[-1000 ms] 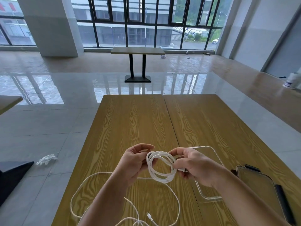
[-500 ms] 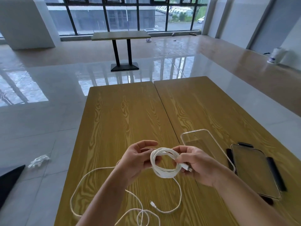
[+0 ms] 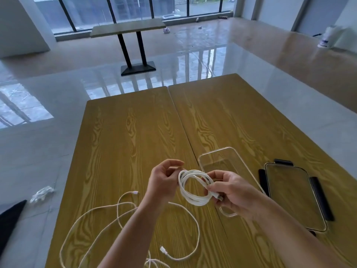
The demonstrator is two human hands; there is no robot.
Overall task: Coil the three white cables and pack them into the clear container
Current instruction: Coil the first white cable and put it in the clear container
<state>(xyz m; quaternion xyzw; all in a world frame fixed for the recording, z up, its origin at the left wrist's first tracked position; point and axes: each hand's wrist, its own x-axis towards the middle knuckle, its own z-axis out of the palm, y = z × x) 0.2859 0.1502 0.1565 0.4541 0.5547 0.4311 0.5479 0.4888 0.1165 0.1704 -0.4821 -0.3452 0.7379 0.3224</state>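
A big room has a shiny floor [image 3: 58,151] that shows the light from tall windows [image 3: 135,8]. A small table [image 3: 127,29] on black legs stands near them. Close by is a wide yellow wood table [image 3: 125,142].

**What you cannot make out here**

Your right hand [image 3: 234,192] covers the near corner of the clear container [image 3: 222,161] and part of the coiled cable [image 3: 194,187]. Your left forearm hides stretches of the loose cables [image 3: 108,215], which also run off the bottom edge. The lid [image 3: 295,196] hides most of its black clips. The white object [image 3: 41,193] on the floor is too blurred to identify.
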